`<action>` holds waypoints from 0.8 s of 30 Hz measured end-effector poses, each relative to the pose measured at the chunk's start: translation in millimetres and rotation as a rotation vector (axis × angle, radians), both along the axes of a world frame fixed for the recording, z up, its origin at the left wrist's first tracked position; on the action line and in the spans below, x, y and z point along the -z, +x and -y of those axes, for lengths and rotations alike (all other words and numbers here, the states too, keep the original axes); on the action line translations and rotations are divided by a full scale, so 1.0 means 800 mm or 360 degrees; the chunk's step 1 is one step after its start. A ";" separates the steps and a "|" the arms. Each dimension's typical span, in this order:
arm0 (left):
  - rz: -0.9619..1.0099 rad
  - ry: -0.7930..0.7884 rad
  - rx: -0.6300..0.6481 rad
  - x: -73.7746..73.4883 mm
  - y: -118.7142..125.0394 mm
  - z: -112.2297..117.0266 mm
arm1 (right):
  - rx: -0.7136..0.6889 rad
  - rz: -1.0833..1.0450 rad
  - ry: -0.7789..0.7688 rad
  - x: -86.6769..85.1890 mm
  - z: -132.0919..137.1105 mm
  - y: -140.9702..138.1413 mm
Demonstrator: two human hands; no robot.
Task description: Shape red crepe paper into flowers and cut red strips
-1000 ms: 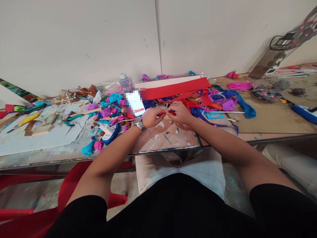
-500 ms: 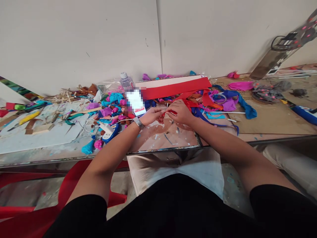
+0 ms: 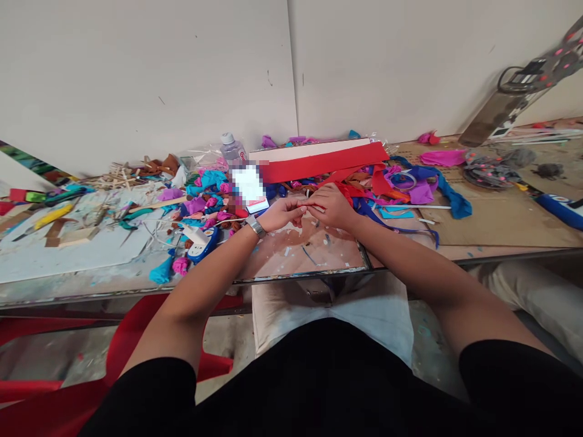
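Over the pinkish tabletop, my left hand and my right hand meet, fingertips nearly touching. Both are closed, pinching a small piece of red crepe paper that is mostly hidden by the fingers. A watch is on my left wrist. Just behind the hands lies a long folded strip of red crepe paper, with loose red pieces beside my right hand. A lit phone, partly blurred, leans up behind my left hand.
Crumpled paper flowers and a blue-and-white power strip lie left. A plastic bottle stands behind the phone. Cardboard, blue paper and a tilted dark bottle are right. A red chair is below left.
My fingers have drawn closer together around the red paper, and less of it shows between them. The surrounding items on the table have stayed put.
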State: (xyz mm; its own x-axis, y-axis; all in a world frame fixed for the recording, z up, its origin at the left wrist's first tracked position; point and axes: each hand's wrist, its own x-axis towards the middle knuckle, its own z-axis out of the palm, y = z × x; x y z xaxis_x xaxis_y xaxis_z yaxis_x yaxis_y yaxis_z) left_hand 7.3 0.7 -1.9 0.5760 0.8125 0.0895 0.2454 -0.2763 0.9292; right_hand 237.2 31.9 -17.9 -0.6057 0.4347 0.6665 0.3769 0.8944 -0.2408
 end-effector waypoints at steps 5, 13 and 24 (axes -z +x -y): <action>-0.0057 0.0090 0.0005 0.002 0.000 -0.001 | -0.0014 -0.0014 0.0018 0.004 -0.003 0.000; -0.0011 -0.0015 0.0008 0.007 -0.005 -0.006 | 0.0013 0.0020 0.0011 0.002 -0.002 0.002; -0.0223 0.0511 -0.0167 0.011 -0.009 -0.005 | 0.0066 -0.0029 0.0009 0.000 -0.001 0.002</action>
